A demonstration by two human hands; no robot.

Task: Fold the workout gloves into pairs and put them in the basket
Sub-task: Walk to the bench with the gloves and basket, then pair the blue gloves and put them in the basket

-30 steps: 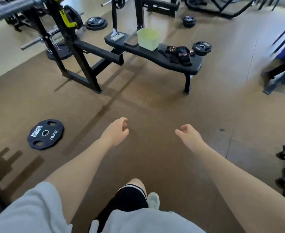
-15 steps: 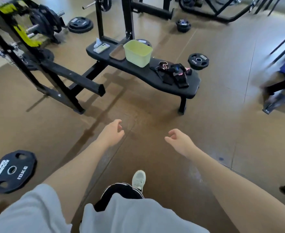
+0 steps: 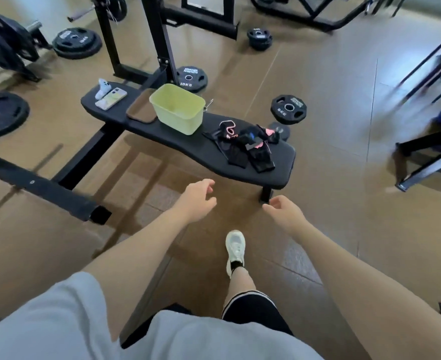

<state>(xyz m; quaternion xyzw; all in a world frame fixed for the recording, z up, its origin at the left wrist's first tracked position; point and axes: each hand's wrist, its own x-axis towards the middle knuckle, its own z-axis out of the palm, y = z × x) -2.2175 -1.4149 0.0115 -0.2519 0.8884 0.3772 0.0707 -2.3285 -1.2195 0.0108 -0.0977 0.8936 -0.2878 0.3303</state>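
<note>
Nearest the camera: grey sleeves, one leg forward, a white shoe [image 3: 235,246] on the floor. Both arms extend ahead over the floor, short of the surface.

Left hand [image 3: 197,197]: empty, fingers loosely curled, partly spread. Right hand [image 3: 284,213]: empty, fingers loosely curled, thumb and forefinger near each other but holding nothing. Neither hand touches anything.

Surface [image 3: 279,165]: a black padded bench. At its near right end lies the heap of gloves [image 3: 242,144], black with pink trim, tangled and overlapping; no pair is discernibly folded. The count of gloves cannot be told from the heap.

Toward the middle of the surface, just left of the gloves, stands the basket [image 3: 178,109], pale green, upright, its visible interior empty. Touching its left side is a brown flat item [image 3: 140,110]; at the far left end, a phone [image 3: 111,98].

Assessment: task not started. All pairing, folding and placing remains. The gloves appear soft and tangled; separating them likely needs both hands.
</note>
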